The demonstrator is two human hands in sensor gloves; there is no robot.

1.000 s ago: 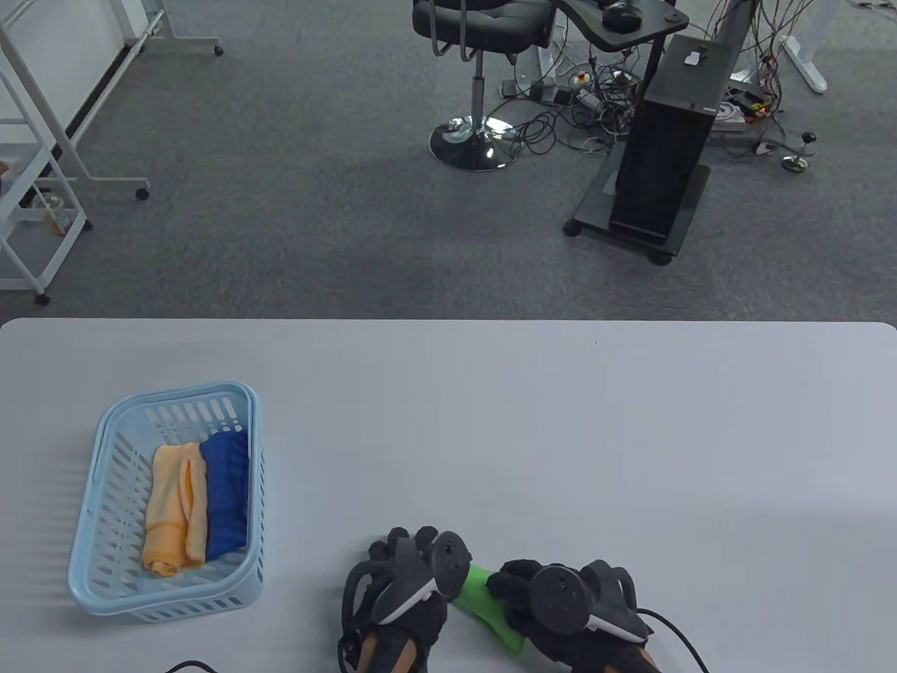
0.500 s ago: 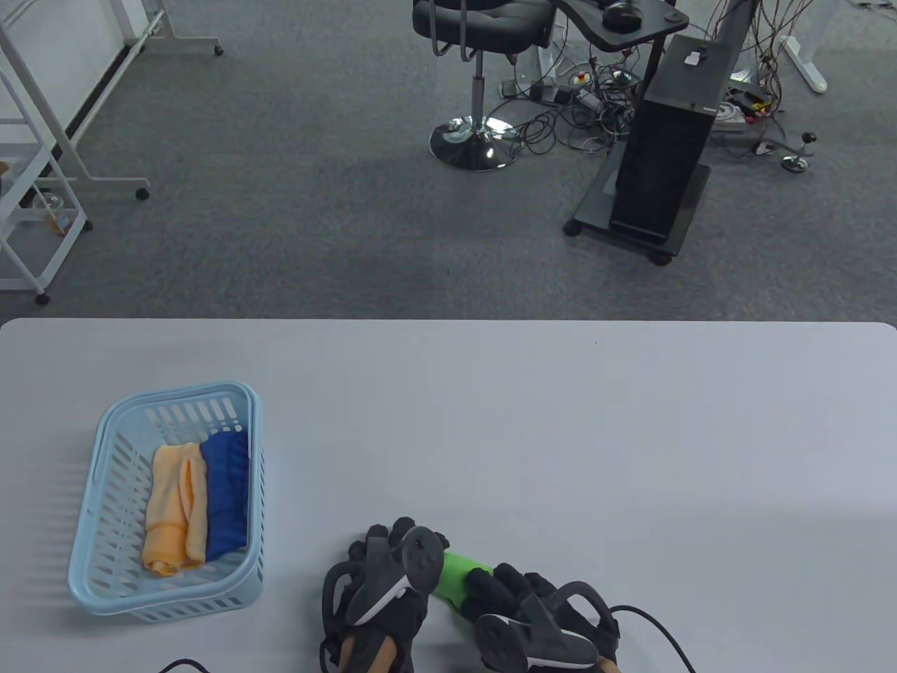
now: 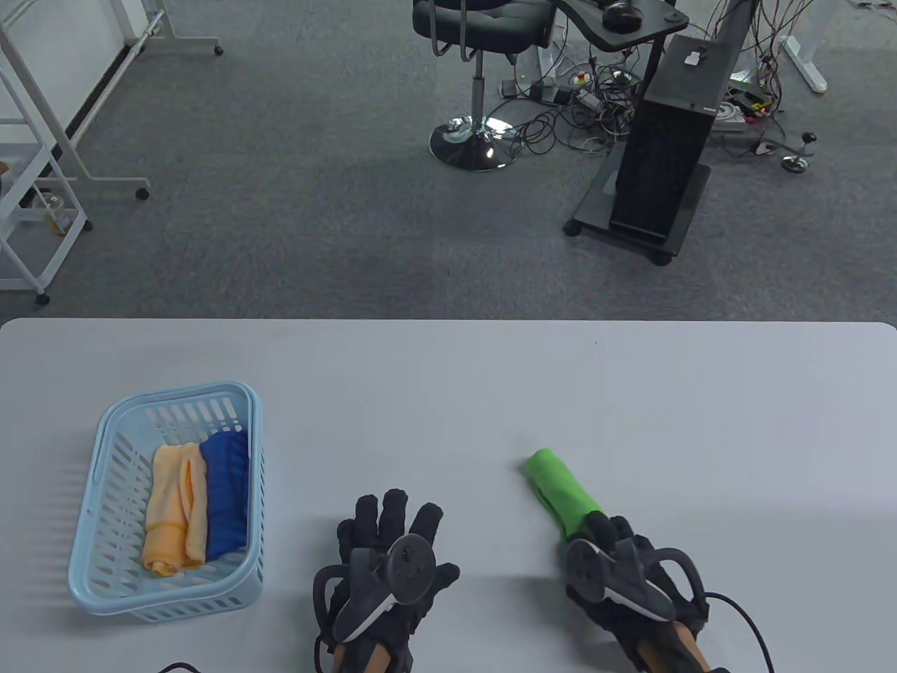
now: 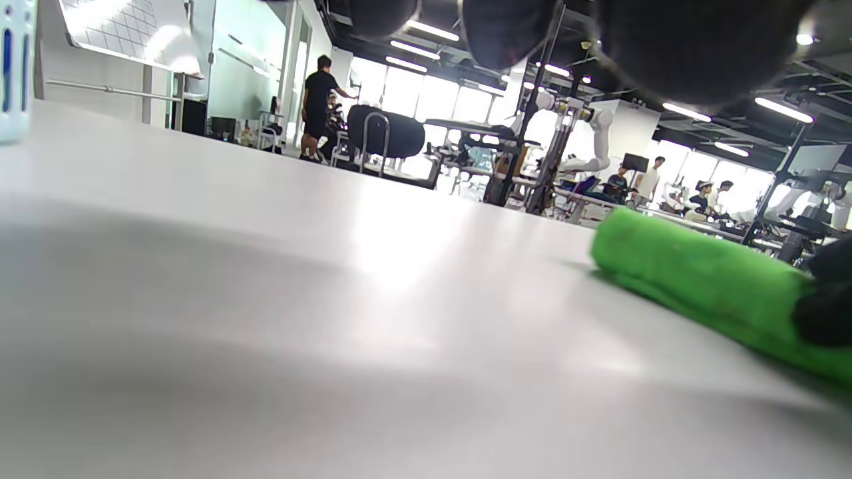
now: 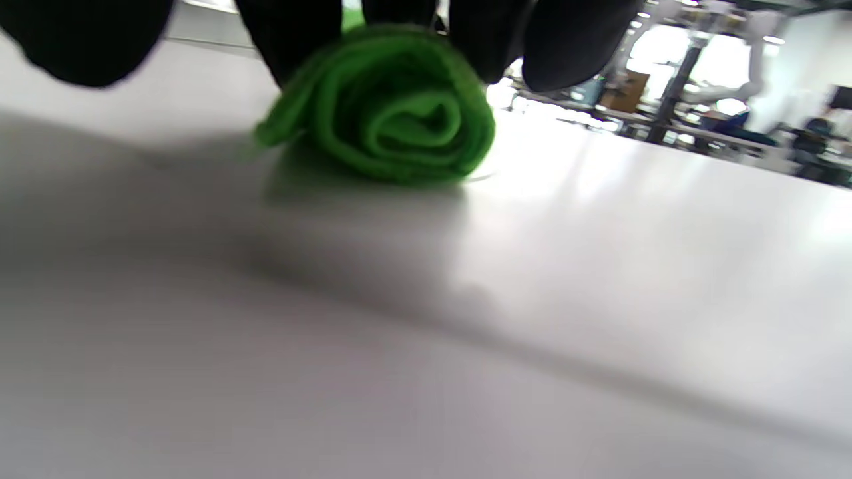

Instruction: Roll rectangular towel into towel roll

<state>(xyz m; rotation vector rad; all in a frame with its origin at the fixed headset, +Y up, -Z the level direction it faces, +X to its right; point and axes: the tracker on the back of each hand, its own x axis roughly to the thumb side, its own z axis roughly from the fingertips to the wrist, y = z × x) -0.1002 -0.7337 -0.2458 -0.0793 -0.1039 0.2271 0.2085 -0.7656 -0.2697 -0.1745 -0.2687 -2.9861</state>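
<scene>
The green towel roll [image 3: 560, 491] lies on the white table [image 3: 631, 406], rolled tight and pointing away to the left. My right hand [image 3: 607, 533] grips its near end, fingers [image 5: 293, 33] curled over the top; the right wrist view shows the roll's spiral end [image 5: 393, 106]. My left hand [image 3: 391, 522] lies flat on the table to the left of the roll, fingers spread and holding nothing. The left wrist view shows the roll [image 4: 699, 286] lying to the right, with my left fingertips [image 4: 692, 46] above.
A light blue plastic basket [image 3: 112, 420] stands at the left of the table, holding a rolled orange towel [image 3: 175, 508] and a rolled blue towel [image 3: 228, 491]. Beyond the far table edge are carpet, an office chair [image 3: 476, 28] and a black stand [image 3: 666, 154].
My left hand has let go of the roll and now lies flat and spread. My right hand has carried the roll to the right and farther onto the table.
</scene>
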